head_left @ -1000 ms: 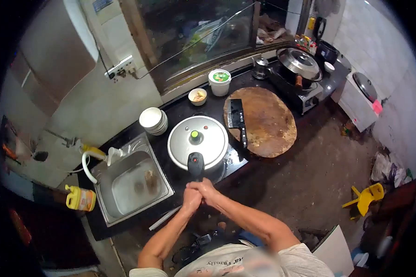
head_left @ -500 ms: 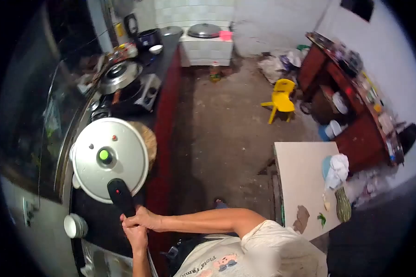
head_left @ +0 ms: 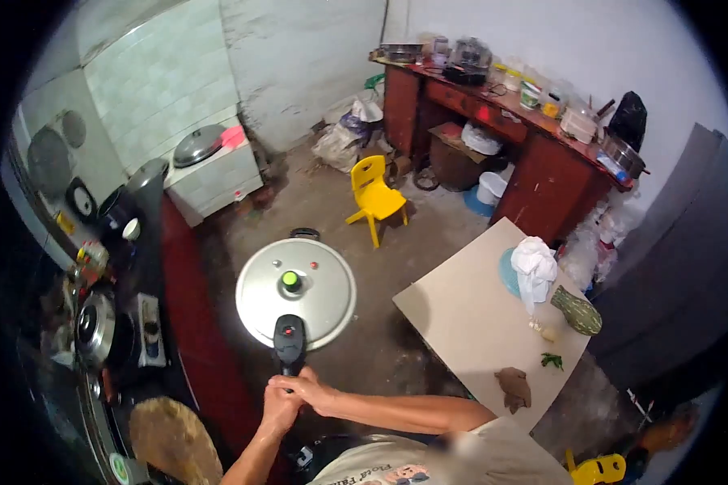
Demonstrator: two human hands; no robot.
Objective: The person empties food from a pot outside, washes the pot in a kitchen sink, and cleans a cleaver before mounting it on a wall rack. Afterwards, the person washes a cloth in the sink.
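Note:
A silver pressure cooker hangs out over the floor beside the counter, its lid on. The lid carries a green-topped valve at the middle and a small red button. Toward me points its long black handle, and a short black grip shows on the far side. My left hand is wrapped round the end of the long handle. My right hand closes on the same handle, overlapping the left, so some fingers are hidden.
On my right stands a table bearing a white cloth, a green squash and green leaves. A yellow chair stands ahead. Left is the dark counter with a stove and a round wooden board. A red desk lines the far wall.
The pressure cooker has moved right, off the counter and over the floor, with both my hands on its handle. My view has turned right, and the round board beneath is uncovered.

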